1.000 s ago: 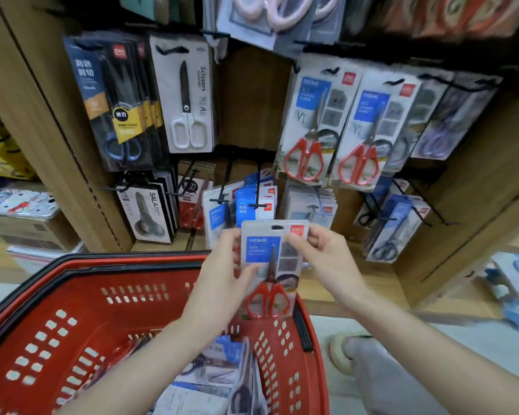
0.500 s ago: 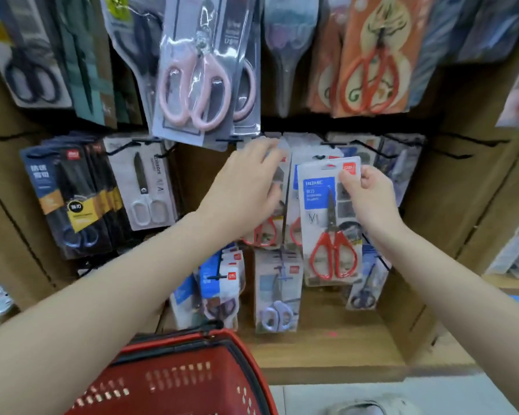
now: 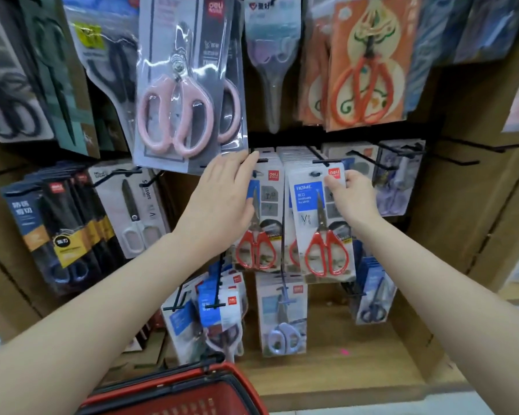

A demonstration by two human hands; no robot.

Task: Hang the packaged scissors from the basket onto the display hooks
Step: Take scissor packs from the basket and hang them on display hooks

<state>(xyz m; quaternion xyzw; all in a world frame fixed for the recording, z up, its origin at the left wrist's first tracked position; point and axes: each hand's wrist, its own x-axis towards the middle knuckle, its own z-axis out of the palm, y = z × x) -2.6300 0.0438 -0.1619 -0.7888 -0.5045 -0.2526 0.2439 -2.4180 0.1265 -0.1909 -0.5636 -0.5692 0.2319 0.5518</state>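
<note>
The wooden display wall (image 3: 477, 205) fills the view, its rows of black hooks hung with packaged scissors. At 6 o'clock, the rim of a red basket (image 3: 192, 381) pokes into view below the forearms. A large pack of pink-handled scissors (image 3: 189, 85) hangs at 11 o'clock.

Near the centre, the left hand (image 3: 222, 202) lies flat with its fingers straight. Its grip is apart, and the palm presses on the front of a hanging stack of red-handled scissors (image 3: 261, 235).

Just at 3 o'clock from that stack, the right hand (image 3: 354, 199) has its grip clamped on the held packaged scissors (image 3: 321, 229), thumb and fingers pinching the card's upper right corner. This pack is upright, with red handles down and a blue label at the top, and it sits in front of a second stack of the same kind.

Its hang hole sits just at 6 o'clock from the tip of a display hook (image 3: 324, 161). Whether the hook passes through the hole cannot be told.
</note>
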